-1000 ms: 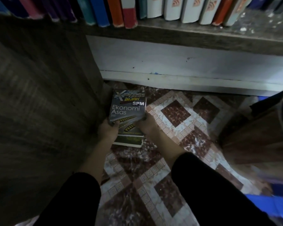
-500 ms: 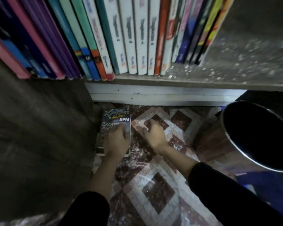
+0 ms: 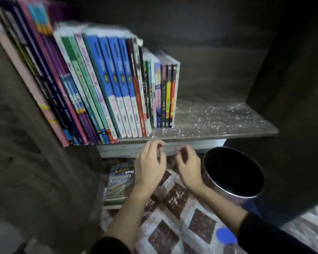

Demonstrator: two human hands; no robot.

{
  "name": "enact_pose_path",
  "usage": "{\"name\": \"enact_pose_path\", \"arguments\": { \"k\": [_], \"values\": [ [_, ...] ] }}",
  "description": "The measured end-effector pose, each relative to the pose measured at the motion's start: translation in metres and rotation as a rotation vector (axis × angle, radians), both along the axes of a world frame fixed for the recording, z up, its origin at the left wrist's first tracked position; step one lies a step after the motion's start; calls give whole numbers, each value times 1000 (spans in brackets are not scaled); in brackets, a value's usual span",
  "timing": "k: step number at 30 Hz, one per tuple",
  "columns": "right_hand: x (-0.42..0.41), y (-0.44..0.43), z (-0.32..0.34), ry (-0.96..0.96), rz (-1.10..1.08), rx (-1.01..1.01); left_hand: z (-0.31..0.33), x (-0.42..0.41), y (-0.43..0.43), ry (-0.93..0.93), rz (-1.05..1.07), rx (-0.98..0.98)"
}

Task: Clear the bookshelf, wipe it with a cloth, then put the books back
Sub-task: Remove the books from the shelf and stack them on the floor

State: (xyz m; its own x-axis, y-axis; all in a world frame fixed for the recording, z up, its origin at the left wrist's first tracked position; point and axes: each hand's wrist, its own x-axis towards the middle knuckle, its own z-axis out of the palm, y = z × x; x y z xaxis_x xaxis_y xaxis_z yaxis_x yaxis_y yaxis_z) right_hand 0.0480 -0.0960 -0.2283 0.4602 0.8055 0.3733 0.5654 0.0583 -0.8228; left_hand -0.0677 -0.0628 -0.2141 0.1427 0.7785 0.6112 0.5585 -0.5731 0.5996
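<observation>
On the left of the dusty shelf (image 3: pixel 218 123), a row of books (image 3: pixel 103 85) stands spine-out and leans leftward, while the board to its right carries only pale specks; below, on the patterned floor (image 3: pixel 173 228) next to the dark side panel, a book titled "Ekonomi Asas" (image 3: pixel 117 182) lies flat, cover up. Just right of it the left hand (image 3: pixel 151 162) hangs before the shelf's front edge, fingers loosely curled, grasping nothing; the right hand (image 3: pixel 188 163) is close beside it, likewise loosely curled and released; further right a round metal bin (image 3: pixel 233 173) stands on the floor.
</observation>
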Motion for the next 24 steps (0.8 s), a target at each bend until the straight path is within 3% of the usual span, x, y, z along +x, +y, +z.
{"name": "enact_pose_path", "arguments": {
  "k": [6, 11, 15, 18, 24],
  "values": [
    [11, 3, 53, -6, 24, 126, 66, 13, -1, 44, -6, 231],
    [24, 35, 109, -8, 56, 224, 127, 16, 22, 277, 120, 442],
    [31, 66, 145, -109, 152, 206, 172, 14, 37, 706, 278, 353],
    [31, 86, 161, -184, 221, 188, 184, 13, 49, 926, 370, 299],
    [29, 102, 169, -230, 292, 158, 174, 7, 57, 992, 406, 326]
  ]
}}
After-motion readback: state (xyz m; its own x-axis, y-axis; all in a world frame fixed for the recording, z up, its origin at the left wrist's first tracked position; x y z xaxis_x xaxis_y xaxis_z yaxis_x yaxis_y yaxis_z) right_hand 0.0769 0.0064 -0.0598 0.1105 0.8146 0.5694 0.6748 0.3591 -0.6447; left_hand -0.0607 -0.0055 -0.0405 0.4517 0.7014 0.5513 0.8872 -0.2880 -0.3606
